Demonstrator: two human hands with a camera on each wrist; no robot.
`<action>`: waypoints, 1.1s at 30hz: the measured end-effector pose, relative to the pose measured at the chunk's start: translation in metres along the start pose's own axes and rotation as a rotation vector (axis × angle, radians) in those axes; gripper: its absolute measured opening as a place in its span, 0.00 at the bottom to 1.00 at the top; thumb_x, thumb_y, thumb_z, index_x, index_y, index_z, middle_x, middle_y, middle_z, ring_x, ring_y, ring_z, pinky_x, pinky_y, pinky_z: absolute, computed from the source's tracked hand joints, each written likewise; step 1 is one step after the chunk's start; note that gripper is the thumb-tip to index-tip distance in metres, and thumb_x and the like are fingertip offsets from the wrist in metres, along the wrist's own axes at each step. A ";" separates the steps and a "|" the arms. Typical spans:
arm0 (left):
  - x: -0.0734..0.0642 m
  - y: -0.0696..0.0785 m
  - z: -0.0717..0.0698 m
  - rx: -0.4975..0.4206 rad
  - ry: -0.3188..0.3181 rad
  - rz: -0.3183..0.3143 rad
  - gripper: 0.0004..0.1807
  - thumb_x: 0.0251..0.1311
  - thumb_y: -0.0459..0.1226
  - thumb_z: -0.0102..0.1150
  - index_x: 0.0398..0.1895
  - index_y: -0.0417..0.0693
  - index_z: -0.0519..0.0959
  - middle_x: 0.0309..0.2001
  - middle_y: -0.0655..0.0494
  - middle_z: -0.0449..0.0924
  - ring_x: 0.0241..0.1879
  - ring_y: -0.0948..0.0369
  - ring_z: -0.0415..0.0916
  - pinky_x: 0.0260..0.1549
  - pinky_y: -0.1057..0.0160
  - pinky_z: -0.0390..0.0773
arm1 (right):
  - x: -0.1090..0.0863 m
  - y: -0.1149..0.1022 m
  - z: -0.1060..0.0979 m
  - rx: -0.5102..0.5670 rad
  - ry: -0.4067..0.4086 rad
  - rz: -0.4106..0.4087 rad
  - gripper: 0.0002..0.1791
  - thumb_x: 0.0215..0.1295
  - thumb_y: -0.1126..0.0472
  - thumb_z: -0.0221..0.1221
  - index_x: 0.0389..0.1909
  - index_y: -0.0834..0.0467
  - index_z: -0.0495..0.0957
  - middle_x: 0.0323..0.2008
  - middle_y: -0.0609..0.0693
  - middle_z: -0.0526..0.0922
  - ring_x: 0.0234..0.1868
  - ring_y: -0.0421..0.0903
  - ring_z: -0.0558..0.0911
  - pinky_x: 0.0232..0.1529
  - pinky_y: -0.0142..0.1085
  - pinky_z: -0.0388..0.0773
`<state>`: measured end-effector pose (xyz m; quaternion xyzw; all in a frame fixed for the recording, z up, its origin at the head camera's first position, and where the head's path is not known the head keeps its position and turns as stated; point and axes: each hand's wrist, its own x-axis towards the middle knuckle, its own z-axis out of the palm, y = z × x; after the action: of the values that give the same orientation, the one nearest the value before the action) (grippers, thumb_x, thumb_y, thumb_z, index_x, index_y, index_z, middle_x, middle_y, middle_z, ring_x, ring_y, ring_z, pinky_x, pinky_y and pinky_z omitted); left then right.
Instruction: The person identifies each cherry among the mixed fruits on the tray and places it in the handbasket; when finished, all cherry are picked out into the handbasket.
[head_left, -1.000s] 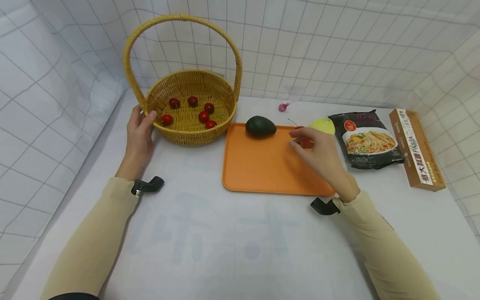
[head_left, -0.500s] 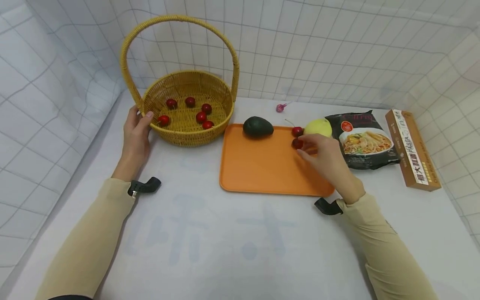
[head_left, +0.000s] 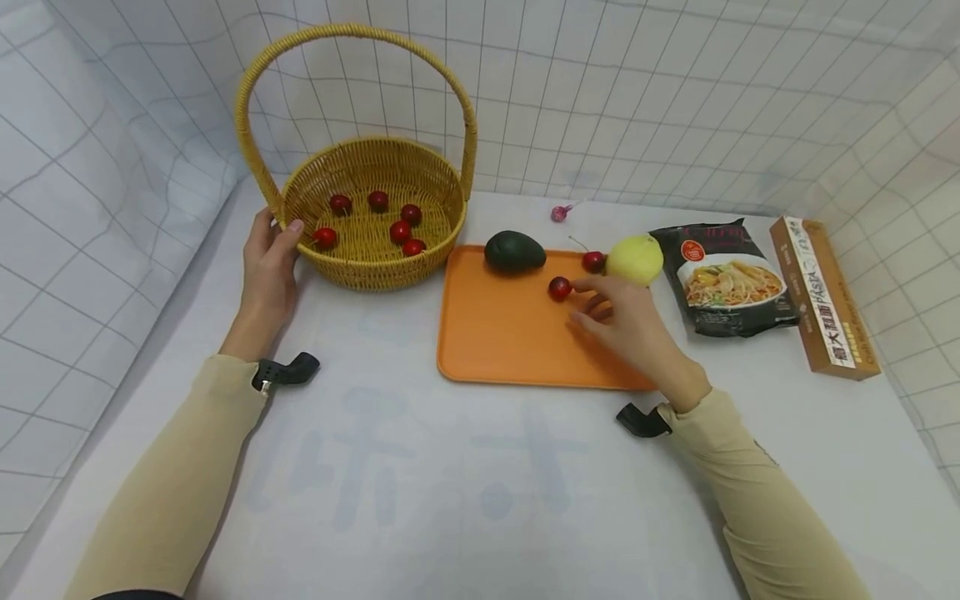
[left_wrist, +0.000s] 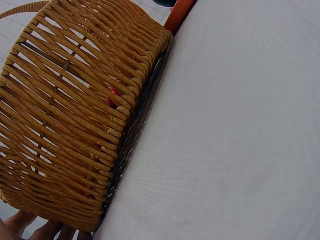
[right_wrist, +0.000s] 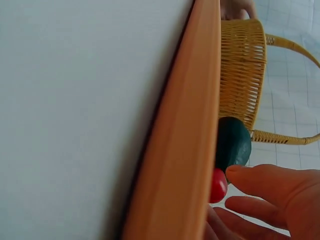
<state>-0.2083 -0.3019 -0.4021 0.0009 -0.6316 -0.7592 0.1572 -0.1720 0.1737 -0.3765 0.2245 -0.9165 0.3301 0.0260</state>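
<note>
My left hand (head_left: 268,271) grips the left rim of a wicker basket (head_left: 360,271), thumb over the edge; its fingertips (left_wrist: 47,231) show under the wickerwork in the left wrist view. Several red cherries lie inside. My right hand (head_left: 626,321) is over an orange tray (head_left: 495,333), thumb and index finger apart. Right at the index fingertip is a dark red cherry (head_left: 559,288), outside the gap; in the right wrist view this cherry (right_wrist: 218,186) shows beside the thumb tip. Another stemmed cherry (head_left: 594,262) lies behind the hand, against a yellow-green round fruit (head_left: 636,259).
A dark green avocado (head_left: 514,252) lies on the tray's back left. Behind the tray is a small pink ball with a thin stalk (head_left: 559,213). To the right lie a black noodle packet (head_left: 727,279) and a brown pasta box (head_left: 825,296). A gridded curtain stands behind.
The dark red cherry has shifted left across the tray, away from the yellow-green fruit. My right hand has moved left after dipping right. The left hand stays on the basket.
</note>
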 end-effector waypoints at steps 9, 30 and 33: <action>0.000 0.002 -0.003 -0.043 0.011 -0.010 0.32 0.73 0.41 0.60 0.77 0.48 0.65 0.73 0.47 0.68 0.74 0.52 0.64 0.77 0.60 0.60 | 0.003 -0.002 0.008 -0.045 -0.057 -0.033 0.37 0.68 0.59 0.70 0.75 0.62 0.69 0.71 0.61 0.75 0.64 0.60 0.77 0.70 0.54 0.72; 0.000 0.000 0.001 -0.051 0.017 -0.012 0.31 0.73 0.41 0.60 0.77 0.48 0.66 0.74 0.48 0.67 0.74 0.52 0.63 0.78 0.60 0.58 | 0.000 0.000 0.014 0.074 -0.053 -0.078 0.23 0.65 0.68 0.71 0.61 0.64 0.82 0.55 0.57 0.88 0.53 0.53 0.88 0.59 0.48 0.84; -0.001 -0.001 0.000 -0.074 0.013 -0.013 0.31 0.73 0.40 0.60 0.76 0.47 0.66 0.74 0.47 0.68 0.75 0.52 0.63 0.78 0.60 0.57 | 0.001 -0.004 0.015 0.139 -0.040 -0.079 0.23 0.64 0.70 0.72 0.60 0.65 0.82 0.54 0.57 0.88 0.52 0.53 0.89 0.57 0.46 0.84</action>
<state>-0.2078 -0.3017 -0.4036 0.0040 -0.6021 -0.7830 0.1562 -0.1696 0.1617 -0.3855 0.2683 -0.8822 0.3869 0.0050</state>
